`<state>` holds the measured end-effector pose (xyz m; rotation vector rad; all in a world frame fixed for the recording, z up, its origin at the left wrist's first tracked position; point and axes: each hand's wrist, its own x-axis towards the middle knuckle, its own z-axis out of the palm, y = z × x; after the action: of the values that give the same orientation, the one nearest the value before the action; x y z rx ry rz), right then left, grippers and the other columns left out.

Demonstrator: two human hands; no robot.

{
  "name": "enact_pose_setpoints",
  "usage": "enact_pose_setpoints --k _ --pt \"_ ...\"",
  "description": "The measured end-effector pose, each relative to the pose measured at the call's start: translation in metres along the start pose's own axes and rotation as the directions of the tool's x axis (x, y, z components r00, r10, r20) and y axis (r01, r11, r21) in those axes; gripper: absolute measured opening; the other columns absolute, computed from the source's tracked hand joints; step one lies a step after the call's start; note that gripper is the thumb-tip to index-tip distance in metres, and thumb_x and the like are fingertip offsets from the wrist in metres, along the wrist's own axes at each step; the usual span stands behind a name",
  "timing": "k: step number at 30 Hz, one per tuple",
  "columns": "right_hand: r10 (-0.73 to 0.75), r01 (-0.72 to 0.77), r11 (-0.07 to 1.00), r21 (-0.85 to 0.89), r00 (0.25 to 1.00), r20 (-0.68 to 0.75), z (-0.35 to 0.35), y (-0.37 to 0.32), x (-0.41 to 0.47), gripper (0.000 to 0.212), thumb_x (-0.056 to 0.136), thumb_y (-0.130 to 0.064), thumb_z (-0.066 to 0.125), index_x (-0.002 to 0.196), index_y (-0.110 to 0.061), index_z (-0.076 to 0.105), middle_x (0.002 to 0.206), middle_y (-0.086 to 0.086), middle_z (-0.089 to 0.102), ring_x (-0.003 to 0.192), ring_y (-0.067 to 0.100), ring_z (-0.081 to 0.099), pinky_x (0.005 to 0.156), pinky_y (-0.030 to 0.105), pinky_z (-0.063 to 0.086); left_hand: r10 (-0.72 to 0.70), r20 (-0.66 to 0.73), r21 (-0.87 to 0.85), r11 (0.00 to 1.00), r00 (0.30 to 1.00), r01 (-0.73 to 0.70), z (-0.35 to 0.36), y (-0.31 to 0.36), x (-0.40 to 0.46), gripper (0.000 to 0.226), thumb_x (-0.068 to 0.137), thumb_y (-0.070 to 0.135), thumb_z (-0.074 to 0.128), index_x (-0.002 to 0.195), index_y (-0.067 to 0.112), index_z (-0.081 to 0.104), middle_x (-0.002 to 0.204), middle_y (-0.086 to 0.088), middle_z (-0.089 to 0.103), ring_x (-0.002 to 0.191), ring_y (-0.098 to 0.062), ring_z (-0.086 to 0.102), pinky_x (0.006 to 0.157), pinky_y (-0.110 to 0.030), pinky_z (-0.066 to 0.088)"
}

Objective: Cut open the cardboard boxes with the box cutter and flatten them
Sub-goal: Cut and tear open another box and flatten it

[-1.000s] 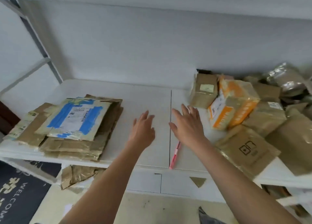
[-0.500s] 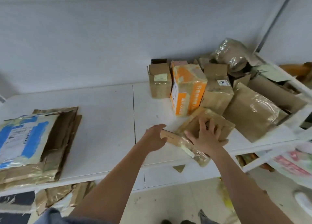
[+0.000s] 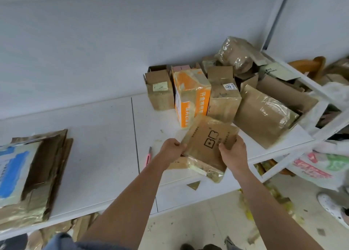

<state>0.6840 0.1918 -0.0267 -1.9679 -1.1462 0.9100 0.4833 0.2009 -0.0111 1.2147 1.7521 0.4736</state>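
Observation:
A flat brown cardboard box [image 3: 205, 142] with a black printed logo is tilted up over the front of the white table [image 3: 102, 136]. My left hand [image 3: 171, 148] grips its left edge and my right hand [image 3: 233, 152] grips its right edge. Shiny tape wraps the box's near end. The pink box cutter [image 3: 148, 156] lies on the table just left of my left wrist, partly hidden by my arm. Behind the held box stand an orange and white box [image 3: 190, 97] and several brown taped boxes [image 3: 262, 115].
A stack of flattened cardboard [image 3: 30, 174] with a blue and white label lies at the table's left end. More cardboard lies on the floor under the table. A white rack [image 3: 321, 102] with bags stands at the right. A wall runs behind.
My view swung right toward the box pile. Both hands went from open over the table to gripping the logo box, which now is lifted and tilted toward me.

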Motion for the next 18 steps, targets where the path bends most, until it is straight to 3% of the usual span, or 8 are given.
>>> enact_pose_setpoints --k 2,5,7,9,11,14,15,18 --pt "0.009 -0.008 0.999 0.039 1.000 -0.008 0.005 -0.001 0.000 0.060 0.096 -0.025 0.060 0.148 -0.010 0.035 0.140 0.013 0.044 0.127 0.034 0.048 0.107 0.050 0.042 -0.027 -0.061 -0.096 0.995 0.998 0.021 -0.005 0.000 -0.001 0.019 0.095 0.025 0.060 0.078 0.016 0.058 0.092 -0.007 0.067 0.075 -0.016 0.060 0.057 -0.023 0.043" --pt "0.026 -0.024 0.991 0.129 1.000 -0.010 0.018 -0.004 -0.002 0.046 0.101 -0.032 0.049 0.142 -0.010 0.042 0.133 0.010 0.052 0.114 0.026 0.054 0.094 0.040 0.048 -0.070 -0.079 -0.217 0.975 0.994 0.051 -0.023 -0.008 -0.007 0.017 0.096 0.019 0.058 0.081 0.014 0.055 0.102 -0.017 0.068 0.093 -0.031 0.066 0.083 -0.040 0.053" --pt "0.041 -0.038 0.972 0.232 0.999 -0.010 0.027 -0.008 -0.006 0.034 0.103 -0.032 0.043 0.130 -0.013 0.050 0.124 0.007 0.057 0.098 0.017 0.059 0.079 0.030 0.049 -0.103 -0.086 -0.271 0.959 0.991 0.076 -0.041 -0.020 -0.011 0.013 0.098 0.015 0.056 0.086 0.010 0.057 0.090 -0.017 0.069 0.080 -0.029 0.067 0.078 -0.039 0.054" --pt "0.084 -0.085 0.945 0.317 0.996 0.015 0.037 -0.014 -0.008 0.034 0.103 -0.034 0.042 0.129 -0.014 0.051 0.126 0.008 0.055 0.100 0.018 0.059 0.084 0.034 0.053 -0.138 -0.088 -0.333 0.937 0.986 0.101 -0.061 -0.032 -0.016 0.012 0.100 0.012 0.054 0.090 0.007 0.058 0.080 -0.014 0.066 0.067 -0.023 0.063 0.063 -0.031 0.051" --pt "0.119 -0.156 0.934 0.321 0.984 0.131 0.048 -0.021 -0.010 0.043 0.102 -0.042 0.041 0.139 -0.019 0.045 0.134 0.007 0.050 0.115 0.025 0.054 0.097 0.046 0.049 -0.172 -0.097 -0.399 0.909 0.980 0.120 -0.080 -0.044 -0.020 0.012 0.101 0.013 0.053 0.092 0.006 0.058 0.082 -0.014 0.064 0.068 -0.023 0.062 0.060 -0.031 0.048" --pt "0.112 -0.291 0.887 0.358 0.889 0.445 0.067 -0.046 -0.024 0.049 0.101 -0.054 0.037 0.146 -0.036 0.033 0.129 -0.004 0.051 0.112 0.022 0.057 0.082 0.043 0.052 -0.224 -0.127 -0.524 0.842 0.966 0.126 -0.103 -0.059 -0.027 0.012 0.102 0.013 0.051 0.094 0.006 0.058 0.086 -0.013 0.063 0.073 -0.025 0.061 0.064 -0.033 0.050" --pt "0.081 -0.305 0.882 0.359 0.849 0.522 0.074 -0.055 -0.029 0.049 0.100 -0.057 0.038 0.146 -0.040 0.032 0.127 -0.007 0.053 0.111 0.021 0.060 0.084 0.045 0.053 -0.242 -0.139 -0.562 0.818 0.960 0.125 -0.109 -0.065 -0.029 0.013 0.102 0.013 0.050 0.096 0.006 0.058 0.085 -0.012 0.063 0.074 -0.024 0.061 0.064 -0.033 0.050" --pt "-0.070 -0.260 0.858 0.443 0.795 0.602 0.097 -0.077 -0.038 0.052 0.096 -0.057 0.049 0.144 -0.043 0.034 0.122 -0.014 0.063 0.103 0.016 0.069 0.087 0.047 0.058 -0.328 -0.179 -0.649 0.748 0.928 0.139 -0.124 -0.084 -0.040 0.013 0.102 0.016 0.051 0.094 0.009 0.059 0.086 -0.006 0.063 0.074 -0.020 0.059 0.062 -0.033 0.047"
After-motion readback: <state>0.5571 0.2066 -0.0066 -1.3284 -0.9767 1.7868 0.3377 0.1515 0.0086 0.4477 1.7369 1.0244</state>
